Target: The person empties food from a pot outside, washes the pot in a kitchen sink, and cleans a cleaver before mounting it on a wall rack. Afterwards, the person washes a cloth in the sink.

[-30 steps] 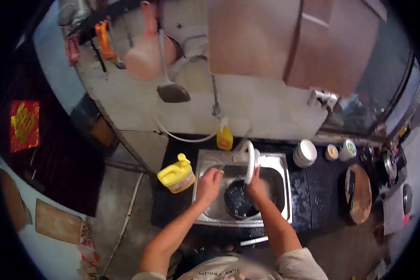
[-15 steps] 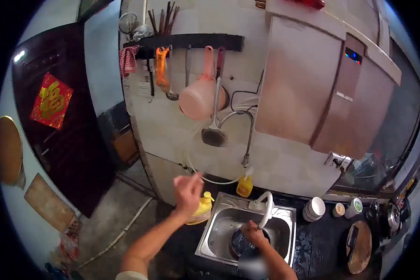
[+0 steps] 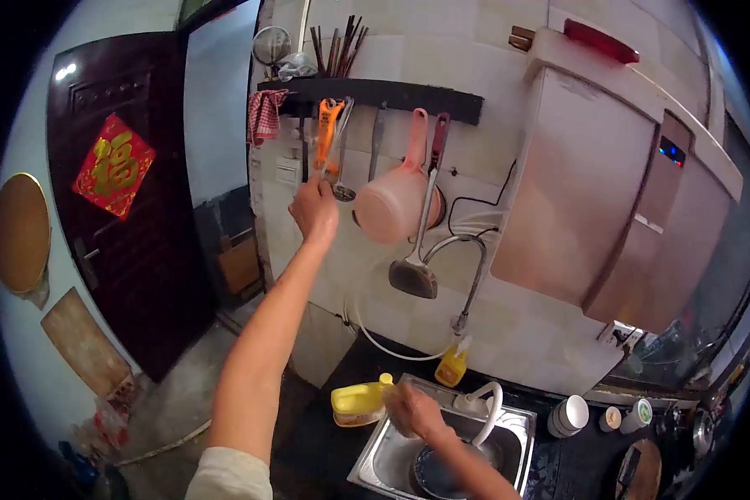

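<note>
My left hand (image 3: 315, 210) is raised to the wall rack, its fingers closed at the lower end of an orange-handled tool (image 3: 327, 137) hanging there. A slotted ladle (image 3: 342, 192) hangs just right of those fingers. My right hand (image 3: 417, 411) is curled and blurred above the left part of the steel sink (image 3: 381, 446); what it holds, if anything, I cannot make out. Below it, a dark round pan (image 3: 437, 473) sits in the sink, partly hidden by my right forearm. A yellow bottle (image 3: 357, 403) stands left of my right hand.
A pink dipper (image 3: 387, 208) and a spatula (image 3: 414, 277) hang from the black rack (image 3: 425, 96). The white faucet (image 3: 496, 408) arches over the sink. Stacked white bowls (image 3: 572, 414), a smaller yellow bottle (image 3: 452, 367) and a round board (image 3: 644, 467) are on the counter.
My left hand has risen from beside the yellow bottle to the hanging orange-handled tool. My right hand has lifted out of the sink and shifted left. The view has tilted and turned left.
</note>
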Tool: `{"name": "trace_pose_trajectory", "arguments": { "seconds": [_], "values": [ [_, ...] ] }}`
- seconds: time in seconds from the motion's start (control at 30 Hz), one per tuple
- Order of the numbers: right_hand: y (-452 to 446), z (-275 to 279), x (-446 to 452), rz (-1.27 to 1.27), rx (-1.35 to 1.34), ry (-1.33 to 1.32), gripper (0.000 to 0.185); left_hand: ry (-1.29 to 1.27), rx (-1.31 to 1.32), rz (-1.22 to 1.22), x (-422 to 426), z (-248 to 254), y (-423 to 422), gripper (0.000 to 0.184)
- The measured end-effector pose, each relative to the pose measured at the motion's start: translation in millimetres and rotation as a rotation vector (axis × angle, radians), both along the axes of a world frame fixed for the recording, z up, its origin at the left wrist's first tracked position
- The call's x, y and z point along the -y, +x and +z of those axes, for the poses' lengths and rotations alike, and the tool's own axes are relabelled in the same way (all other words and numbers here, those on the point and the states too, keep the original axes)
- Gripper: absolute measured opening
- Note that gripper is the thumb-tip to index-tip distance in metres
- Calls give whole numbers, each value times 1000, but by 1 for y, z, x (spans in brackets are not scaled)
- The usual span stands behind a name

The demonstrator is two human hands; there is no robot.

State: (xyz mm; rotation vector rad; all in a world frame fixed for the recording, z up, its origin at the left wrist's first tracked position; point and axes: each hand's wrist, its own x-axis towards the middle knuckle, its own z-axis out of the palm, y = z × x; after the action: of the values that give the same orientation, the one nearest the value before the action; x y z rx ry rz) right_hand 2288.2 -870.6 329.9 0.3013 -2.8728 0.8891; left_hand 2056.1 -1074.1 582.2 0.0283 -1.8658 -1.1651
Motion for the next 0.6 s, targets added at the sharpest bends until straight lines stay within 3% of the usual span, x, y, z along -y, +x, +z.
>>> {"name": "trace_pose_trajectory", "arguments": {
  "seconds": [0.2, 0.33, 0.47, 0.6],
  "values": [
    [-52, 125, 22, 103, -49, 194, 38, -108, -169, 171, 20, 4, -41, 28],
    [-100, 200, 43, 116, -172, 66, 46, -220, -115, 182, 24, 1, -46, 28],
    [-142, 265, 66, 247, -482, -104, 54, -208, -133, 171, 18, 5, -41, 30],
    [-166, 307, 89, 167, -379, -82, 56, -205, -169, 206, 19, 13, -40, 29]
  ]
}}
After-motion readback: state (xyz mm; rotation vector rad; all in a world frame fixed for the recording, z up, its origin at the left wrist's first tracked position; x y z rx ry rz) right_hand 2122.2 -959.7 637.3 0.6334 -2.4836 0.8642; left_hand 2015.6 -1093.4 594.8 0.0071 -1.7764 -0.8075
